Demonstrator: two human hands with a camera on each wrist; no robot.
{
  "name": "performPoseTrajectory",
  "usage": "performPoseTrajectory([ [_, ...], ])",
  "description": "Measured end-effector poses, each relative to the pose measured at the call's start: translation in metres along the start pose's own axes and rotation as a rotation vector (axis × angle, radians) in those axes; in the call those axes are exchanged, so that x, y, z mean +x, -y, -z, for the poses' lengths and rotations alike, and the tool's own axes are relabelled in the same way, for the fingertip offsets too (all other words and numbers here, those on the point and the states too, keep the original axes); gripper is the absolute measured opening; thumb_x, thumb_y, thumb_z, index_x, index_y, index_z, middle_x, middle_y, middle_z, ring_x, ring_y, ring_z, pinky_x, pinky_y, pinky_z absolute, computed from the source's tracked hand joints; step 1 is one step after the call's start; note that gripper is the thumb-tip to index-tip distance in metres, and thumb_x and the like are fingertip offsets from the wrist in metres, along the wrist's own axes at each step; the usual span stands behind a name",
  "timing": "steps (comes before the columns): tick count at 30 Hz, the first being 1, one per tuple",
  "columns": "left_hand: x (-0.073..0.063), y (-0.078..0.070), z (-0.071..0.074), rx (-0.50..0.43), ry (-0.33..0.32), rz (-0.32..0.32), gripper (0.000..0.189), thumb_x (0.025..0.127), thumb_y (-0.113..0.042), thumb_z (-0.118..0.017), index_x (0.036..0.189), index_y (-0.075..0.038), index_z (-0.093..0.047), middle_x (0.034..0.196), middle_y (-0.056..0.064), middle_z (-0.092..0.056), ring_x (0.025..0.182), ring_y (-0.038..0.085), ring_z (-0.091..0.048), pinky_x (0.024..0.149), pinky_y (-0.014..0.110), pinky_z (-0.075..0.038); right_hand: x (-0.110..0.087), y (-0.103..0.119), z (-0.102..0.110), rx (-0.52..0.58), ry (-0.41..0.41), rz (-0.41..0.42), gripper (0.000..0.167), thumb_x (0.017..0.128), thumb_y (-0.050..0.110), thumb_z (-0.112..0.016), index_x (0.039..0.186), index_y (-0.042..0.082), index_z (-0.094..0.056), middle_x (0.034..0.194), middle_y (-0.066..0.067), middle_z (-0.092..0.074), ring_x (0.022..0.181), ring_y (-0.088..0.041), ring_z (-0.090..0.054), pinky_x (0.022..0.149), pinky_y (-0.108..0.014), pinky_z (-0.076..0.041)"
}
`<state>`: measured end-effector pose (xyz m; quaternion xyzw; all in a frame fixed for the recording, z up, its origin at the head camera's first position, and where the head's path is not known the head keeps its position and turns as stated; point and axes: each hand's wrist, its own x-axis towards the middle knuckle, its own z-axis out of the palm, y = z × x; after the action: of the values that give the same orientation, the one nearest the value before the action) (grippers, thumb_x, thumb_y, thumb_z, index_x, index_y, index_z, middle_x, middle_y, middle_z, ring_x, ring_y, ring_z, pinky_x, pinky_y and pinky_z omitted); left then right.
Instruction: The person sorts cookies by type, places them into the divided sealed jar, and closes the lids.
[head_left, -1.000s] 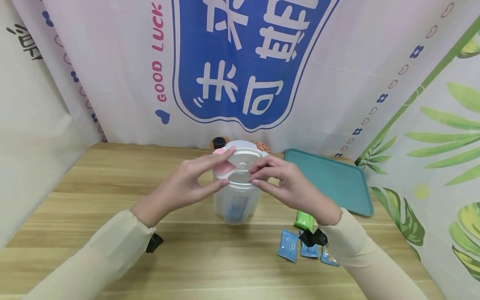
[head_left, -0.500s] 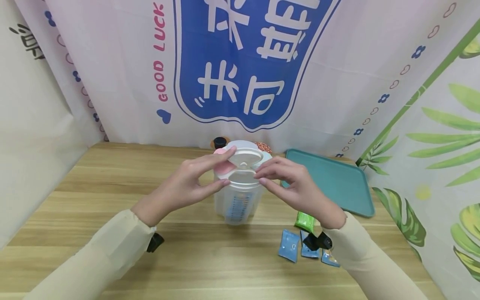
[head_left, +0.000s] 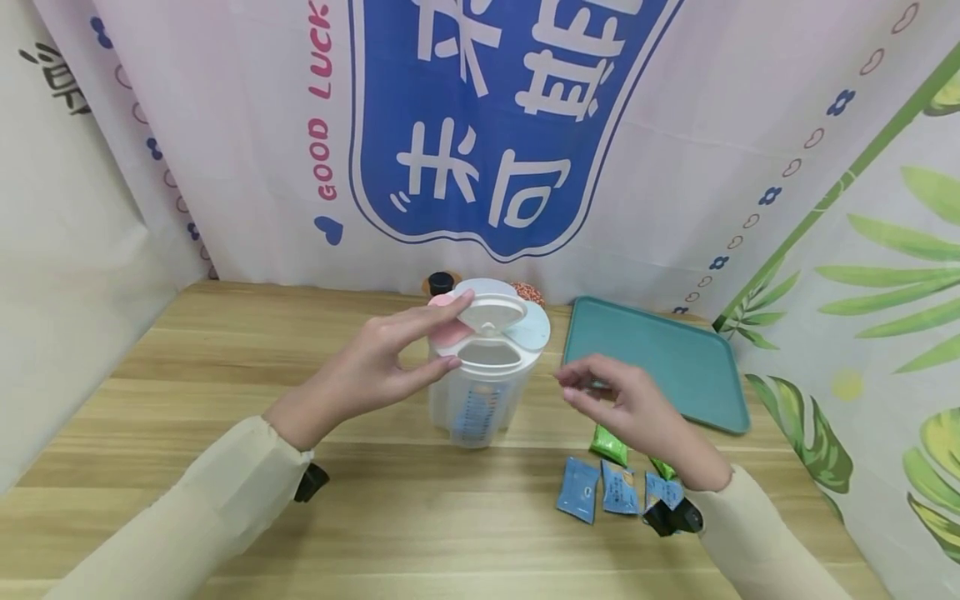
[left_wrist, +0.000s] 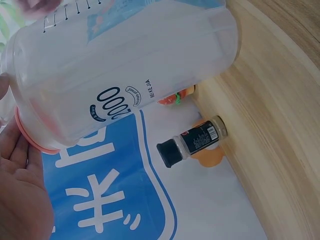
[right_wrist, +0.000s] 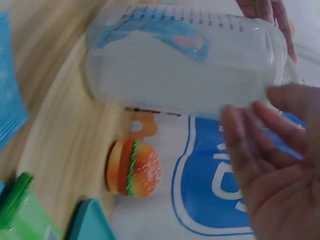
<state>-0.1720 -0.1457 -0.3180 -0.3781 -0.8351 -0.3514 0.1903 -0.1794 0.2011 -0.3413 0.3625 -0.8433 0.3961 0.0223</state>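
Note:
A clear storage container (head_left: 480, 408) with a scale on its wall stands upright on the table. Its lid has pink, white and pale blue sections; the front white flap (head_left: 492, 313) is raised, showing an opening. My left hand (head_left: 375, 358) grips the lid edge from the left, thumb at the front rim and index finger by the flap. Through the wall a blue packet (right_wrist: 172, 32) shows inside. My right hand (head_left: 630, 400), holding nothing, is to the right of the container with fingers loosely bent. Blue packets (head_left: 577, 489) and green packets (head_left: 609, 444) lie below it.
A teal tray (head_left: 652, 358) lies at the back right. Behind the container are a black-capped spice bottle (left_wrist: 192, 142) and a toy hamburger (right_wrist: 134, 168). A printed cloth (head_left: 247, 167) hangs along the table's back edge.
My right hand has left the lid and moved right and down toward the packets. The left hand stays on the lid, and the flap remains raised.

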Motion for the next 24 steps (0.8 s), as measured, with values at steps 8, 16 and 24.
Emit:
performPoseTrajectory([
  [8,0.001,-0.002,0.001,-0.002,0.003,0.008,0.073,0.093,-0.014,-0.081,0.158,-0.016,-0.049,0.153,0.010,-0.060,0.141,0.029,-0.060,0.120,0.046,-0.048,-0.028,-0.019,-0.008,-0.113,0.355,-0.281,0.040,0.099,0.027,-0.074,0.123,-0.004,-0.066,0.106,-0.008,-0.073,0.091,-0.005,-0.065,0.077,-0.022,-0.060],
  [16,0.001,-0.002,0.000,-0.014,0.004,0.001,0.073,0.092,-0.014,-0.081,0.158,-0.016,-0.049,0.153,0.011,-0.060,0.141,0.029,-0.060,0.120,0.046,-0.047,-0.054,-0.028,-0.030,-0.246,0.432,-0.336,0.047,0.092,0.032,-0.082,0.124,0.000,-0.069,0.110,-0.006,-0.068,0.094,-0.011,-0.061,0.076,-0.027,-0.056],
  [24,0.000,-0.001,0.000,-0.018,-0.001,-0.006,0.072,0.092,-0.012,-0.081,0.157,-0.014,-0.050,0.151,0.012,-0.062,0.138,0.030,-0.062,0.119,0.047,-0.049,-0.058,-0.023,-0.039,-0.352,0.400,-0.376,0.056,0.086,0.028,-0.087,0.130,0.000,-0.067,0.113,-0.009,-0.064,0.094,-0.013,-0.057,0.075,-0.028,-0.054],
])
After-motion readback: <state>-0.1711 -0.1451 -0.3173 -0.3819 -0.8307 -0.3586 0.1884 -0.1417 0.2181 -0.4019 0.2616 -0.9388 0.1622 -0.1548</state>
